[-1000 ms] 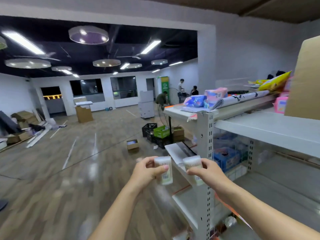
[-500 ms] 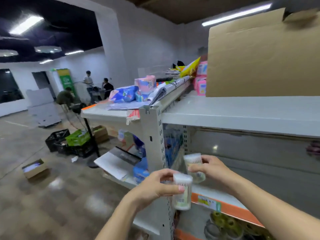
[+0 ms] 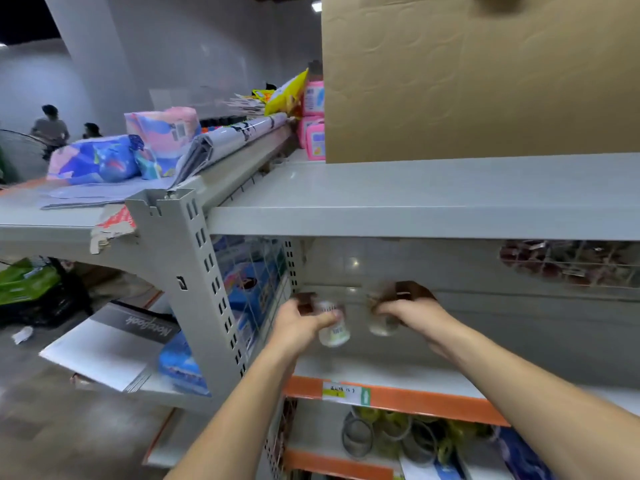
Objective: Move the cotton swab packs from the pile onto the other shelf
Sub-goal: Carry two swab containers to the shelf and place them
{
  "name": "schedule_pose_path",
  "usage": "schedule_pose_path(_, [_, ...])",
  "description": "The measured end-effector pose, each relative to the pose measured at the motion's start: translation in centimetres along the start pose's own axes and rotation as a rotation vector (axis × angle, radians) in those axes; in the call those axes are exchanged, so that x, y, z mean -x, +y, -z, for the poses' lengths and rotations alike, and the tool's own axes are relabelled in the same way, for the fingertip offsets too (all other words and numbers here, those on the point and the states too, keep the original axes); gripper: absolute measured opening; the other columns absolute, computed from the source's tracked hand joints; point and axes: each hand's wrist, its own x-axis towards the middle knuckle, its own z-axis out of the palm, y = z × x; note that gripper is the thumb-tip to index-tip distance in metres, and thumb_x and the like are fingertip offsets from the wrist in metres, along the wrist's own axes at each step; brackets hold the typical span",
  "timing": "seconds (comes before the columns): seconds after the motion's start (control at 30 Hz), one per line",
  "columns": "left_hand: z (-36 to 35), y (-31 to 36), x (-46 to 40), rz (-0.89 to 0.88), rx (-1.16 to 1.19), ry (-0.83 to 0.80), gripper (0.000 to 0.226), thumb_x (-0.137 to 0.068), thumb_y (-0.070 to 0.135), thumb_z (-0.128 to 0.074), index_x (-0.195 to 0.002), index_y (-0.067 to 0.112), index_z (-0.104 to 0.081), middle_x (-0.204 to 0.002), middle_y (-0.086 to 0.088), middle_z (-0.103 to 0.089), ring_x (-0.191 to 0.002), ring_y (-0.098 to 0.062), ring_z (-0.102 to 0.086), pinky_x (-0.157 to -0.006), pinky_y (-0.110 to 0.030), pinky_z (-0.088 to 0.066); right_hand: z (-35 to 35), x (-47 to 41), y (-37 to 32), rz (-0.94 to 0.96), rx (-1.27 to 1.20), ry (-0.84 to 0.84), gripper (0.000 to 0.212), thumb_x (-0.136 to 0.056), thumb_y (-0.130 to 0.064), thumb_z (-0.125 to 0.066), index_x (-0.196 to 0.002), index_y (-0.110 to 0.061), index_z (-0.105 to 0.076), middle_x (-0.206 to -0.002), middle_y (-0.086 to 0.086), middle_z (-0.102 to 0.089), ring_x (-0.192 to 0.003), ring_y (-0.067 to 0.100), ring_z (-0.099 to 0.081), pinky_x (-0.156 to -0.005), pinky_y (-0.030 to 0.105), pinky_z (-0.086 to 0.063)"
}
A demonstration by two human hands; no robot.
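Two cotton swab packs were in my hands, one apiece, both reached in under the grey top shelf (image 3: 415, 199) and above the white middle shelf (image 3: 398, 375) with the orange front strip (image 3: 415, 405). My left hand (image 3: 298, 327) had its fingers and thumb curled round the left pack (image 3: 334, 332), a small pale tub with a printed label, tilted a little. My right hand (image 3: 412, 315) gripped the right pack (image 3: 382, 325) from above; blur hid most of it. Both packs were near the back panel, just beside each other, and I could not tell whether they touched the shelf. A cardboard box (image 3: 478, 77) sat on the top shelf above.
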Motion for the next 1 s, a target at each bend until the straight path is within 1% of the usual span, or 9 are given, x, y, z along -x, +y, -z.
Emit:
schedule_pose_path(0.1, [-0.7, -0.7, -2.2, 0.009, -0.01, 0.023, 0.037, -0.073, 0.009, -0.084, -0.105, 0.017, -0.067, -0.101, -0.001, -0.073, -0.094, -0.016, -0.068, -0.09, -0.034, -0.054, -0.2, -1.2, 1.2, -0.018, 0.026, 0.007, 0.026, -0.069, 0.005, -0.081, -0.073, -0.018, -0.07, -0.066, -0.007, -0.072, -0.052, 0.005, -0.063, -0.043, 0.014, -0.044])
schedule_pose_path(0.27, [-1.4, -2.2, -6.5, -0.03, -0.067, 0.011, 0.043, -0.078, 0.01, -0.08, -0.118, 0.013, -0.065, -0.112, -0.004, -0.071, -0.104, -0.023, -0.067, -0.094, -0.04, -0.053, -1.7, -3.9, 3.2, -0.065, 0.013, 0.027, 0.035, -0.066, -0.009, -0.085, -0.094, -0.02, -0.067, -0.087, -0.004, -0.071, -0.067, 0.013, -0.067, -0.042, 0.014, -0.045])
schedule_pose_path(0.4, [-1.9, -3.7, -9.8, -0.097, -0.18, 0.075, 0.041, -0.077, 0.018, -0.082, -0.115, 0.018, -0.065, -0.108, 0.005, -0.067, -0.096, -0.014, -0.063, -0.084, -0.025, -0.049, -3.2, -6.7, 5.3, -0.009, 0.026, 0.021, 0.037, -0.07, -0.014, -0.084, -0.091, -0.035, -0.062, -0.092, -0.013, -0.067, -0.08, 0.008, -0.066, -0.047, 0.013, -0.047])
schedule_pose_path(0.47, [-2.0, -5.1, -11.4, -0.14, -0.118, 0.048, 0.03, -0.078, 0.004, -0.079, -0.104, 0.016, -0.068, -0.106, -0.001, -0.068, -0.102, -0.021, -0.064, -0.095, -0.037, -0.05, -3.7, -8.0, 6.5, 0.038, 0.038, 0.011, 0.038, -0.073, -0.016, -0.084, -0.095, -0.038, -0.062, -0.095, -0.016, -0.067, -0.085, 0.006, -0.065, -0.055, 0.014, -0.048])
schedule_pose_path(0.53, [-2.0, -6.5, -12.5, -0.148, -0.02, 0.005, 0.029, -0.079, -0.005, -0.073, -0.093, 0.021, -0.068, -0.103, -0.002, -0.069, -0.102, -0.024, -0.065, -0.096, -0.044, -0.052, -4.2, -9.2, 7.9, 0.08, 0.047, 0.01, 0.041, -0.074, -0.018, -0.085, -0.105, -0.034, -0.064, -0.098, -0.015, -0.069, -0.087, 0.005, -0.066, -0.059, 0.013, -0.049])
schedule_pose_path(0.63, [-2.2, -8.5, -14.3, -0.216, -0.111, 0.052, 0.026, -0.08, 0.015, -0.078, -0.102, 0.026, -0.069, -0.104, 0.005, -0.07, -0.099, -0.014, -0.066, -0.08, -0.028, -0.054, -5.1, -11.2, 9.8, 0.111, 0.05, 0.068, 0.045, -0.07, -0.017, -0.087, -0.111, -0.026, -0.068, -0.098, -0.007, -0.074, -0.087, 0.013, -0.071, -0.064, 0.023, -0.056])
schedule_pose_path(0.73, [-2.9, -10.2, -15.5, -0.268, -0.116, 0.16, 0.033, -0.081, 0.019, -0.078, -0.112, 0.02, -0.065, -0.106, 0.004, -0.067, -0.101, -0.019, -0.065, -0.086, -0.034, -0.055, -6.1, -13.3, 11.5, 0.157, 0.08, 0.161, 0.044, -0.066, -0.013, -0.089, -0.106, -0.022, -0.071, -0.094, 0.0, -0.077, -0.087, 0.023, -0.073, -0.072, 0.036, -0.059])
schedule_pose_path(0.9, [-4.0, -12.4, -17.1, -0.324, -0.077, 0.273, 0.04, -0.084, 0.013, -0.074, -0.12, 0.019, -0.059, -0.112, 0.003, -0.064, -0.104, -0.017, -0.06, -0.091, -0.034, -0.051, -7.7, -16.1, 12.6, 0.217, 0.138, 0.211, 0.058, -0.064, -0.022, -0.092, -0.118, -0.021, -0.069, -0.107, -0.003, -0.073, -0.095, 0.017, -0.069, -0.083, 0.032, -0.057])
schedule_pose_path(1.0, [-4.0, -13.1, -18.2, -0.374, -0.105, 0.301, 0.043, -0.084, 0.013, -0.075, -0.123, 0.017, -0.058, -0.114, 0.006, -0.064, -0.101, -0.009, -0.057, -0.084, -0.022, -0.043, -8.9, -17.4, 12.4, 0.255, 0.184, 0.202, 0.06, -0.065, -0.026, -0.092, -0.12, -0.021, -0.067, -0.107, -0.004, -0.072, -0.095, 0.015, -0.067, -0.073, 0.021, -0.051])
